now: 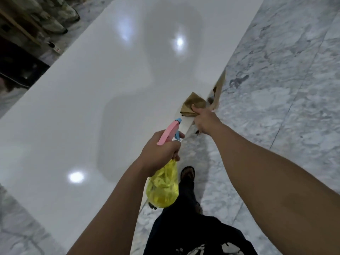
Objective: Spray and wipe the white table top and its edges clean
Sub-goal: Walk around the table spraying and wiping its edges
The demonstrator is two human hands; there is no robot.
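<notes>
- The table (92,107), white and glossy, fills most of the view and runs away from the person; ceiling lights glare off it and no streaks or spray drops can be made out.
- The floor (285,89) is grey marble, to the right of the table's near edge, where the person stands.
- The right arm reaches forward, almost straight. The right hand (205,120) is clamped on the cloth (194,105) and presses it over the right edge, part on top, part hanging down the side.
- The left arm is bent, and the left hand (159,153) is closed round the neck of the bottle (162,188), a finger near the trigger and the nozzle aimed out over the table.
- The bottle is yellow, with a pink and blue head, held just above the edge.
- The step in hand looks like wiping the edge. The next move probably calls for sliding the cloth along it, with a fresh spray ahead.
</notes>
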